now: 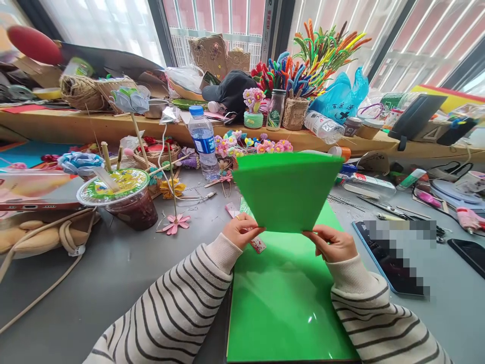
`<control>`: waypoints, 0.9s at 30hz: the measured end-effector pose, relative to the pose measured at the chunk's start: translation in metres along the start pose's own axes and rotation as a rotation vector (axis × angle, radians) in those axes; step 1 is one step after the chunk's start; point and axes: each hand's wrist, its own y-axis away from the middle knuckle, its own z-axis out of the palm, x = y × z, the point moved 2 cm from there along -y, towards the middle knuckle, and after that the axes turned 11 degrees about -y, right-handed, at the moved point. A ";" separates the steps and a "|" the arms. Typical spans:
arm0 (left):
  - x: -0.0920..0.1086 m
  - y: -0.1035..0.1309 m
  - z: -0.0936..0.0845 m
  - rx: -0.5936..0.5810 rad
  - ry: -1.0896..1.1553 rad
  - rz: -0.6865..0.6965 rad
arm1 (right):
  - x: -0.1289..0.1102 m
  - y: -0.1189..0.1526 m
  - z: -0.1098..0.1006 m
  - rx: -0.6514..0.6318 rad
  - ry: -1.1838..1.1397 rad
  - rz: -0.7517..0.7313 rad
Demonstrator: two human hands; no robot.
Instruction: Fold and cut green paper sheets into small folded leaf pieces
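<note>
A sheet of green paper (288, 194) stands raised in front of me, its top edge curving back. My left hand (243, 231) pinches its lower left corner between thumb and fingers. At the lower right corner my right hand (331, 242) grips it the same way. Under both hands a larger glossy green sheet (284, 303) lies flat on the grey table. Beside my left hand, a narrow strip with a red speckled end (258, 244) pokes out from behind the raised paper. Whatever lies directly behind that paper is hidden.
Left of me stand a lidded cup of dark drink (131, 202), a pink paper flower (175, 224) and a water bottle (204, 144). To the right lie a tablet (394, 263) and a glue gun (468, 218). A crowded shelf (235, 132) runs along the back.
</note>
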 end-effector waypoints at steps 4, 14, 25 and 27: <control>-0.002 0.000 0.002 -0.118 0.243 -0.109 | 0.002 -0.001 -0.004 -0.049 0.038 -0.106; -0.001 -0.001 0.002 -0.115 0.546 -0.358 | 0.011 -0.007 -0.002 -0.081 0.004 -0.152; -0.010 -0.002 0.008 -0.099 0.427 -0.373 | 0.026 -0.010 0.007 -0.132 -0.391 0.324; -0.009 -0.002 0.008 -0.099 0.413 -0.361 | 0.029 -0.008 0.011 -0.127 -0.421 0.429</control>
